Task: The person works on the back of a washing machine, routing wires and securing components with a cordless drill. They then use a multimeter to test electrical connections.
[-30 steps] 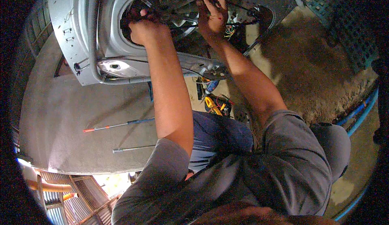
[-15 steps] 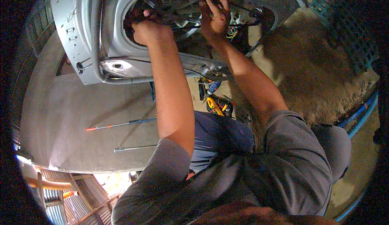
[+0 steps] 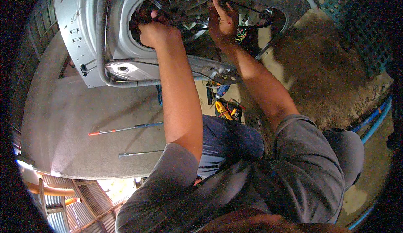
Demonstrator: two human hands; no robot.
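A silver metal panel, like a vehicle door [image 3: 76, 23], has a large oval opening with a spoked wheel [image 3: 182, 2] visible through it. At the opening's left side, my left hand [image 3: 157, 33] has curled fingers; whatever they grip is hidden in shadow. My right hand [image 3: 222, 25] reaches up on the right with fingers stretched toward the upper rim, touching near it and holding nothing that I can see. Thin black cable [image 3: 256, 26] crosses behind it, near coiled coloured wires [image 3: 241, 35]. A grey corrugated hose [image 3: 101, 31] runs down the panel's left.
Below the panel lie a yellow clamp-shaped tool [image 3: 222, 111], a blue tool [image 3: 222, 91] and wires. Two long rods [image 3: 113, 131] are against the concrete at left. Green mesh [image 3: 357, 27] and blue hoses [image 3: 378, 117] are at right; corrugated sheeting [image 3: 79, 208] shows lower left.
The panel and both hands appear slightly further right in the picture than a second ago. Their positions relative to the opening are almost the same.
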